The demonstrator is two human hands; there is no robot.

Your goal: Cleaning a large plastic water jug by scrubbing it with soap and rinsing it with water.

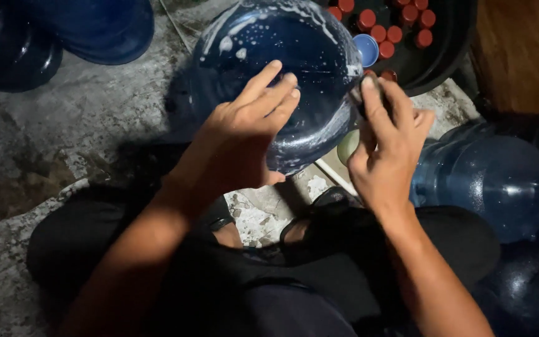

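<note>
A large blue translucent water jug (276, 56), streaked with white soap foam, is tipped toward me on the concrete floor. My left hand (247, 134) lies flat against its near side, fingers spread and steadying it. My right hand (385, 143) grips a small dark scrubbing pad (369, 93) and presses it on the jug's right edge. My knees in dark trousers frame the bottom of the view.
A black tub (450, 43) behind the jug holds several red caps (394, 31) and one blue cap (365, 48). More blue jugs lie at the right (500, 181) and upper left (95, 28). A greenish round object (347, 146) shows under the jug. A brown wooden surface (522, 53) is upper right.
</note>
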